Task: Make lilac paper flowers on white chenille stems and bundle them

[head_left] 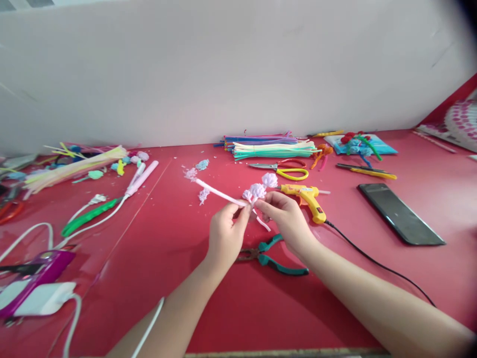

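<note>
Near the middle of the red table, my left hand point(228, 231) pinches a pale pink pipe cleaner point(218, 193) whose free end points up and left. My right hand point(285, 214) is closed at the same joint, its fingertips beside the left ones. Fluffy lilac flower heads point(257, 190) rise from between the fingers, on stems held at the pinch. A short pale strand point(262, 221) hangs below the fingertips. Under my hands lie teal-handled pliers point(283, 268), partly hidden by my left hand. Just right of my right hand is a yellow glue gun point(310, 199).
Behind are pipe cleaner bundles point(274, 149) and yellow-handled scissors point(292, 173). On the right lie a phone point(400, 214), tweezers point(367, 171) and the glue gun's black cord point(376, 261). A pink heating tool point(142, 178), white cables and a purple power strip point(55, 266) occupy the left.
</note>
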`<state>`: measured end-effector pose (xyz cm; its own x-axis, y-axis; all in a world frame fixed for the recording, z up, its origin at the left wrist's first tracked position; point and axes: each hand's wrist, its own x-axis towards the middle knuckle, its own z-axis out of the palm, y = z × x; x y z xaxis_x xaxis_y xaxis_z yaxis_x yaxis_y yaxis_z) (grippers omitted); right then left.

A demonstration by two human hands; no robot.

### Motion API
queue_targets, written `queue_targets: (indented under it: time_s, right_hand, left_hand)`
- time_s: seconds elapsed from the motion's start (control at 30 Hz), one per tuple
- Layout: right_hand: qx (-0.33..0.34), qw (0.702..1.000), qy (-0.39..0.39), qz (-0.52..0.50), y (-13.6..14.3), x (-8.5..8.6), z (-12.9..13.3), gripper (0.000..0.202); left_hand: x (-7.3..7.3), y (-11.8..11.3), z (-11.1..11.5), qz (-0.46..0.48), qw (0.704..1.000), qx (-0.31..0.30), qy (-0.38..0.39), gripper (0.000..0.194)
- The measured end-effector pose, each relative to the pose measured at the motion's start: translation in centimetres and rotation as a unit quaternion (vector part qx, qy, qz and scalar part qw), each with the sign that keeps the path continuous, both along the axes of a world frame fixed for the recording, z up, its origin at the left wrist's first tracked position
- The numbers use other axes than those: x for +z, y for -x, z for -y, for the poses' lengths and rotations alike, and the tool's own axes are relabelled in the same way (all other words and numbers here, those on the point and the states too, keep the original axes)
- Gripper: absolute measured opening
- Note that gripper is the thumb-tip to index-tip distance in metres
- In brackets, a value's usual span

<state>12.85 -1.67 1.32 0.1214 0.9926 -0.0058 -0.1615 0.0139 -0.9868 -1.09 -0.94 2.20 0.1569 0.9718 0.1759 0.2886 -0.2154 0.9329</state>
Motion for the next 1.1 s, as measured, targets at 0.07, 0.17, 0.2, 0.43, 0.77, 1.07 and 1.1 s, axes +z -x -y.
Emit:
queue_targets:
  time_s: [0.07, 0.17, 0.2, 0.43, 0.77, 1.07, 1.1]
  right_hand:
    - [-0.009, 1.0, -0.001, 0.009, 0.2, -0.1, 0.2, 0.024]
    - [-0.016, 1.0, -0.023, 0.011, 0.7, 0.2, 0.6, 0.02]
    - [-0.02, 0.999, -0.027, 0.014, 0.8, 0.3, 0.7, 0.019]
    - [-0.085, 0.995, -0.025, 0.044, 1.6, 0.7, 1.1, 0.018]
    - [-0.019, 0.997, -0.066, -0.042, 1.0, 0.5, 0.8, 0.01]
    - [0.106, 0.984, -0.072, -0.121, 0.4, 0.9, 1.0, 0.013]
    - [0.108, 0.983, -0.067, -0.131, 0.4, 0.9, 0.9, 0.013]
  left_hand:
    - [-0.3, 0.1, 0.1, -0.087, 0.993, 0.025, -0.071, 0.019]
    - [-0.8, 0.2, 0.1, -0.155, 0.974, 0.041, -0.16, 0.018]
    - [-0.9, 0.2, 0.1, -0.171, 0.967, 0.046, -0.186, 0.017]
    - [-0.5, 0.0, 0.6, -0.348, 0.859, 0.063, -0.371, 0.021]
    - [1.3, 0.4, -0.3, 0.183, 0.954, -0.113, 0.21, 0.013]
    - [0.8, 1.2, -1.2, 0.341, 0.814, -0.191, 0.43, 0.01]
    - [0.9, 1.0, -1.0, 0.345, 0.821, -0.187, 0.414, 0.009]
